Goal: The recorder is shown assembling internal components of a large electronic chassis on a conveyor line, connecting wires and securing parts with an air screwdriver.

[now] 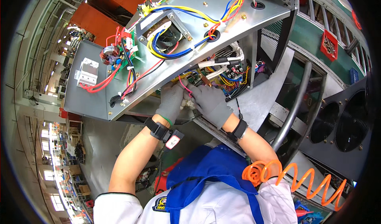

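Both my hands wear grey gloves and reach in under the tilted metal panel of an electrical cabinet. My left hand is closed, its fingertips hidden among parts under the panel's edge. My right hand is beside it, fingers bent together at a thin pink wire that runs between the hands. Small pale parts show just below the fingers. A wiring bundle with white sleeves and yellow, blue and black wires lies inside the cabinet, right of my right hand.
On the panel sit a transformer, a white breaker and a green circuit board. An orange coiled hose crosses by my right arm. A metal rail, fan panel and red bin of small parts stand right.
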{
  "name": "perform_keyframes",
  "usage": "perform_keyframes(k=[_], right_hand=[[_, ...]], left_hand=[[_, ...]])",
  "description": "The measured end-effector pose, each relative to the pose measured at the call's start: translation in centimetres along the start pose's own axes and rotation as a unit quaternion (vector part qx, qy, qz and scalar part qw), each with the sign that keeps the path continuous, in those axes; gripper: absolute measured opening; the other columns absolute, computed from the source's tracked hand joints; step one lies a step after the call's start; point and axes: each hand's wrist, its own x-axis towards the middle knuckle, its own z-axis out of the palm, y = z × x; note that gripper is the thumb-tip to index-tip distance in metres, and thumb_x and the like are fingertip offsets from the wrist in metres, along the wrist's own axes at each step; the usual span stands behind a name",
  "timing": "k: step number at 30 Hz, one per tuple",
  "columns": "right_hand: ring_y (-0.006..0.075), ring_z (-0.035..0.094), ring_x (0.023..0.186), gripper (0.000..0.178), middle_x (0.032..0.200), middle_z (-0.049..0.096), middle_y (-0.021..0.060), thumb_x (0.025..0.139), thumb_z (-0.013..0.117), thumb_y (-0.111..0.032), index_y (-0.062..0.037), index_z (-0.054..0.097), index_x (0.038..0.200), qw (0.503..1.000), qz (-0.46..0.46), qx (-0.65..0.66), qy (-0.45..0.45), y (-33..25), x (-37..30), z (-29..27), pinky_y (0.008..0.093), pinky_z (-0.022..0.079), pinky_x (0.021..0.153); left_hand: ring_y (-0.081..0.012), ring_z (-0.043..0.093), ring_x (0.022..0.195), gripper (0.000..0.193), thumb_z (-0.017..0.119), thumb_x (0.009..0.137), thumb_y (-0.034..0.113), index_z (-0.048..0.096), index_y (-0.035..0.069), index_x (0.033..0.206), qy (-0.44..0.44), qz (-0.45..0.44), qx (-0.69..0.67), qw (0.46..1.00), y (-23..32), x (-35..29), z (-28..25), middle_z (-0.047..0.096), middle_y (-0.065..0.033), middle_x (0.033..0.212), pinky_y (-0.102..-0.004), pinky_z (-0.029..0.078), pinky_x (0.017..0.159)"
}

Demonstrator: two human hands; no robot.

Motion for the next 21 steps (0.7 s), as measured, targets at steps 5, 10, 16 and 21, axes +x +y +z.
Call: perform_keyframes(k=[5,10,16,21], right_hand=[[0.0219,0.061,0.055,0.012,0.065,0.056,0.0039,0.082,0.054,-0.020,-0.0142,0.057,0.092,0.999,0.029,-0.025,0.020,-0.2,0.0,0.7,0.0361,0.048,0.045],[0.0201,0.061,0.054,0.010,0.065,0.057,0.0030,0.083,0.053,-0.019,-0.0139,0.056,0.091,0.998,0.040,-0.034,0.037,-0.4,0.0,1.2,0.0345,0.047,0.044],[0.0183,0.060,0.054,0.011,0.065,0.056,0.0022,0.082,0.053,-0.018,-0.0116,0.053,0.091,0.999,0.020,-0.029,0.026,-0.4,0.1,1.1,0.0331,0.046,0.043],[0.0222,0.062,0.063,0.025,0.070,0.058,0.0065,0.079,0.057,-0.017,-0.0096,0.053,0.103,0.997,0.042,-0.023,-0.063,-0.6,0.4,0.6,0.0368,0.046,0.050]], left_hand=[[-0.0094,0.043,0.037,0.021,0.058,0.087,0.026,0.061,0.005,0.083,0.028,-0.019,0.020,0.999,0.5,-0.5,0.2,0.055,-0.0032,0.055,-0.0229,0.029,0.032],[-0.0076,0.040,0.036,0.022,0.060,0.085,0.029,0.062,0.007,0.084,0.053,-0.057,0.036,0.996,1.0,-0.6,0.5,0.055,-0.0014,0.056,-0.0226,0.025,0.031],[-0.0078,0.040,0.036,0.027,0.055,0.088,0.033,0.060,0.009,0.077,0.021,-0.089,0.058,0.994,1.2,-0.8,0.1,0.053,-0.0012,0.053,-0.0225,0.027,0.032],[-0.0078,0.039,0.035,0.031,0.051,0.092,0.032,0.057,0.007,0.075,-0.028,-0.055,0.053,0.997,0.9,-0.8,-0.3,0.050,-0.0009,0.050,-0.0216,0.028,0.033]])
